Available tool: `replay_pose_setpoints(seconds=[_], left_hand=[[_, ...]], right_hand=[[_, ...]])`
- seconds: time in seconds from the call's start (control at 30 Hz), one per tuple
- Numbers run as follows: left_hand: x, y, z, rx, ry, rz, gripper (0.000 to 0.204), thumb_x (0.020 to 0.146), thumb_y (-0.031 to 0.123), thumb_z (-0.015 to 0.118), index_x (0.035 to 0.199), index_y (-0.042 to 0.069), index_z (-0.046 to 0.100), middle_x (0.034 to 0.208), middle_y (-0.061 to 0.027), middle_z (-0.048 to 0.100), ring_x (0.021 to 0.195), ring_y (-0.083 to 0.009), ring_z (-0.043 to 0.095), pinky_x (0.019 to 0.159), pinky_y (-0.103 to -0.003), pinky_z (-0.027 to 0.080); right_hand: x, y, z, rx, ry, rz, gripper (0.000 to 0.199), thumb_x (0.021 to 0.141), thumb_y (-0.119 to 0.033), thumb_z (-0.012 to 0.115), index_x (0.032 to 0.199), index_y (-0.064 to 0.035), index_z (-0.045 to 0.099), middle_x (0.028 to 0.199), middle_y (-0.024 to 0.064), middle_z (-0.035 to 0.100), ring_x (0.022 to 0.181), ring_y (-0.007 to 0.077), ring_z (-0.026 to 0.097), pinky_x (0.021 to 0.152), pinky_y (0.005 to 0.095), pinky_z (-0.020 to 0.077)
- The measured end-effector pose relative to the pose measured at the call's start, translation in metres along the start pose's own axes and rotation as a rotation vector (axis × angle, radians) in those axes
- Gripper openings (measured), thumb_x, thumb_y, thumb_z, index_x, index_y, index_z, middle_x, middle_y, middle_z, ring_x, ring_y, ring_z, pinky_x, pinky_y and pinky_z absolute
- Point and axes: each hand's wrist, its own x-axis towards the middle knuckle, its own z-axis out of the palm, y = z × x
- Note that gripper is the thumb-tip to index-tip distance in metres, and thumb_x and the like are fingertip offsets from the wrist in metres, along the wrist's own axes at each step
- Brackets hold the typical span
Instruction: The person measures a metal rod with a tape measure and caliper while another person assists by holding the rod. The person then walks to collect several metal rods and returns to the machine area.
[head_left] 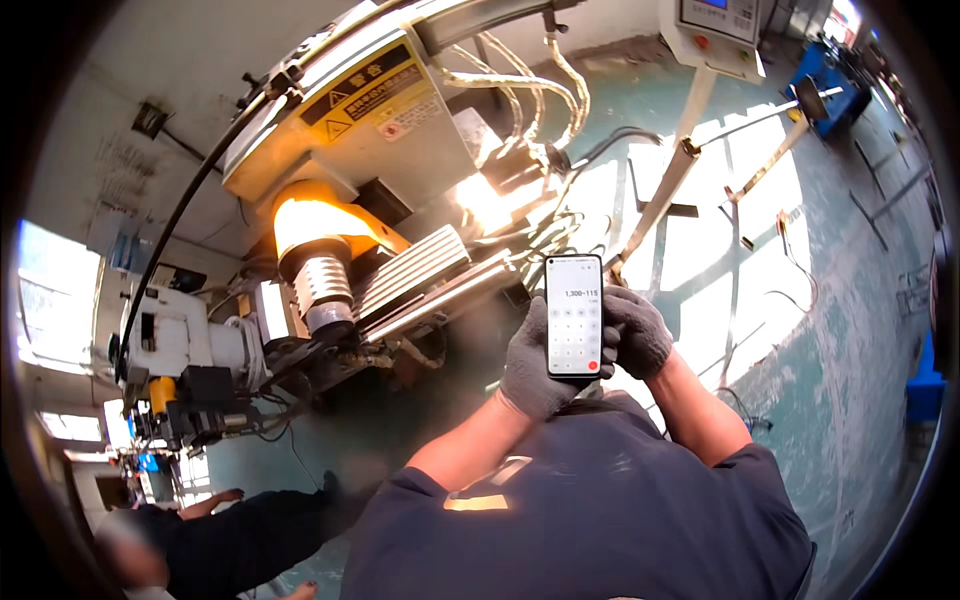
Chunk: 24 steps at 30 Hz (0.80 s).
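A smartphone with a calculator on its lit screen is held upright in front of my chest. My left hand, in a grey knitted glove, wraps round the phone's left side and lower back. At the phone's right edge is my right hand, gloved the same way, with its fingers curled and touching or very near the edge. Whether the right hand also grips the phone I cannot tell, since part of its fingers is hidden behind it.
Ahead and left stands a large machine with a yellow warning label and a ribbed metal cylinder. A control panel on a post is at the upper right. Cables lie on the green floor. Another person is at the lower left.
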Motion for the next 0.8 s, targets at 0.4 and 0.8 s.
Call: replay_pose_setpoints(seconds=[0.4, 0.8], left_hand=[[-0.102, -0.029, -0.083, 0.568, 0.730, 0.354, 0.064, 0.107, 0.060, 0.055, 0.132, 0.001, 0.065, 0.108, -0.0122, 0.072, 0.089, -0.0207, 0.070, 0.079, -0.037, 0.059], [-0.241, -0.150, -0.168, 1.624, 1.114, -0.507, 0.045, 0.096, 0.041, 0.070, 0.132, 0.015, 0.074, 0.124, -0.0142, 0.077, 0.113, -0.0259, 0.074, 0.100, -0.038, 0.057]], right_hand=[[0.058, 0.066, -0.078, -1.247, -0.156, 0.461, 0.041, 0.101, -0.035, 0.071, 0.124, -0.0014, 0.076, 0.112, 0.0123, 0.077, 0.105, 0.0231, 0.072, 0.096, 0.0362, 0.0550], [0.069, 0.087, -0.032, -1.829, -0.882, 0.654, 0.057, 0.091, -0.047, 0.072, 0.133, -0.0087, 0.074, 0.136, 0.0165, 0.072, 0.130, 0.0330, 0.066, 0.112, 0.0429, 0.0490]])
